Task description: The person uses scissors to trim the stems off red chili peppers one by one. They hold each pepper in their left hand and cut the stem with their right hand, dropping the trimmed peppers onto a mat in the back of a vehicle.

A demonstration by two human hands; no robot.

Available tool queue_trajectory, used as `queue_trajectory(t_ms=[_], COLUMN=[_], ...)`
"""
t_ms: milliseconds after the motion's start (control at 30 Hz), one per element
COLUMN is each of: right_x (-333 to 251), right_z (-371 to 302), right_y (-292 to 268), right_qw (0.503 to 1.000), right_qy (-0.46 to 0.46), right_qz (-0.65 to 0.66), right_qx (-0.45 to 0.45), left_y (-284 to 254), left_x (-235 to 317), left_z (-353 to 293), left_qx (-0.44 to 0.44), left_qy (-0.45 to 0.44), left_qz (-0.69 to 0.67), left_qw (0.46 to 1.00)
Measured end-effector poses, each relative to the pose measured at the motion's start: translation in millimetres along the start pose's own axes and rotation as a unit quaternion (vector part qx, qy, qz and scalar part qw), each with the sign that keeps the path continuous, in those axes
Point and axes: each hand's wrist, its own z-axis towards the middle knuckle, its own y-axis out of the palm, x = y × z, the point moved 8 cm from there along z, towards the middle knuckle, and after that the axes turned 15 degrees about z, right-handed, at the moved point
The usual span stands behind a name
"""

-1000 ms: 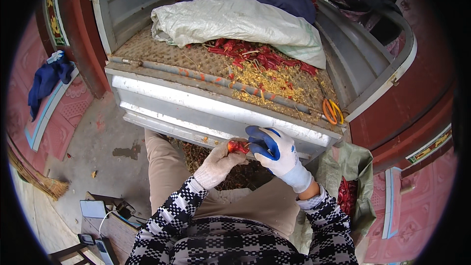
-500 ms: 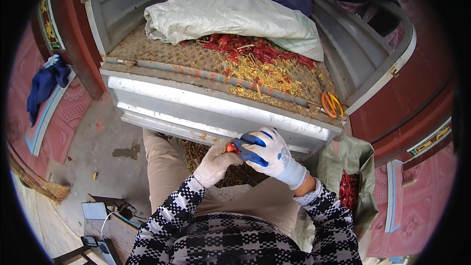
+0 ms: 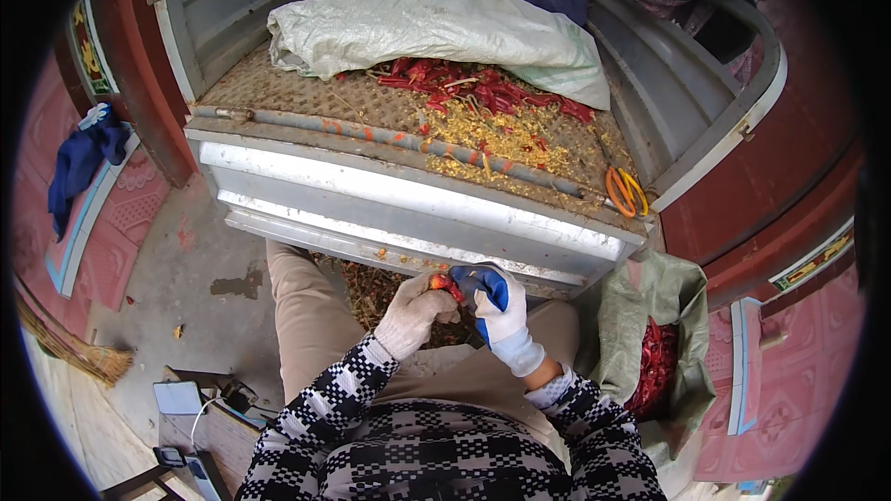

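My left hand [image 3: 415, 314], in a pale knit glove, is closed with its fingertips pinched on a red chili pepper [image 3: 446, 287]. Part of the pepper sticks out toward my right hand [image 3: 499, 308], which wears a white glove with blue-coated fingers. Those blue fingers are curled together right beside the pepper's end; whatever they may hold is hidden. Both hands are over my lap, just in front of the grey metal tailgate [image 3: 399, 199]. On the truck bed behind it lie a heap of red chili peppers [image 3: 483, 88] and scattered yellow seeds [image 3: 506, 134].
A white woven sack [image 3: 436, 23] partly covers the pepper heap. Orange-handled scissors [image 3: 624, 193] rest at the bed's right corner. To my right stands a green sack [image 3: 617, 315] with red peppers inside. A broom [image 3: 93, 353] and a small wooden stool [image 3: 209, 441] bearing phones are at left.
My right hand has turned and drawn its fingers in, and its forearm has shifted slightly left and down. More of the pepper shows now. My left hand keeps its pinch.
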Motion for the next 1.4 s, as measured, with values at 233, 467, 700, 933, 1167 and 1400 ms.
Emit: queue_trajectory(t_ms=[233, 467, 700, 933, 1167, 1400], right_x=[17, -44, -19, 26, -4, -48], right_z=[-4, 6, 0, -19, 8, 102], right_y=[0, 14, 2, 1, -52, -223], right_qw=[0.986, 0.925, 0.984, 0.989, 0.998, 0.796], right_qy=[0.093, -0.192, -0.09, 0.09, 0.042, 0.108], right_qz=[0.138, -0.278, -0.143, 0.099, -0.053, -0.59], right_qx=[-0.011, -0.176, -0.057, 0.069, 0.002, 0.077], left_y=[0, 0, 0, 0, 2, 1], left_x=[-3, -1, 3, -4, 5, 2], left_z=[4, 1, -5, -2, 2, 8], left_qx=[0.003, 0.015, 0.002, -0.005, 0.014, 0.011], left_qy=[0.003, 0.018, 0.0, 0.034, 0.016, 0.028], left_qz=[-0.06, 0.004, 0.135, 0.058, 0.026, 0.015], left_qw=[0.998, 1.0, 0.991, 0.998, 0.999, 0.999])
